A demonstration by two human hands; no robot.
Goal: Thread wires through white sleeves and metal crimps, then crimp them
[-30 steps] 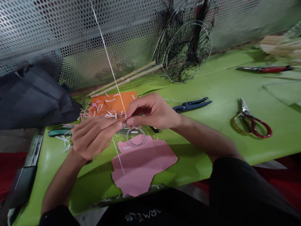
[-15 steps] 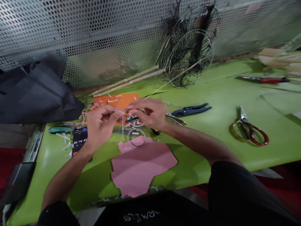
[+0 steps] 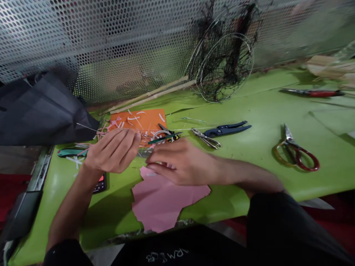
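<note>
Over the left of the work area, my left hand (image 3: pixel 113 149) is closed on a thin pale strip (image 3: pixel 86 126). The strip's tip sticks out past the knuckles, and a fine line runs from the fingers to the right. My right hand (image 3: pixel 183 162), slightly blurred, hovers lower over the pink paper (image 3: pixel 161 203). Its fingers are curled toward the thumb in a pinch; whatever lies between them is too small to make out. Behind the hands, an orange sheet (image 3: pixel 152 120) carries white paper bits, and a green pen-like tool (image 3: pixel 161 139) lies at its edge.
Blue-handled pruners (image 3: pixel 227 129), silver pliers (image 3: pixel 206 139), red-and-yellow-handled scissors (image 3: pixel 298 153) and red-handled pliers (image 3: pixel 321 93) lie to the right. A phone (image 3: pixel 100 184) and green cutter (image 3: pixel 72 152) lie left. Black netting on wire hoops (image 3: pixel 224 62) leans against the perforated metal panel (image 3: pixel 124 44).
My hands have moved apart from their shared pinch. The right came down toward the pink paper, covering the spot of the metal ring. The long strip swung lower, to nearly level.
</note>
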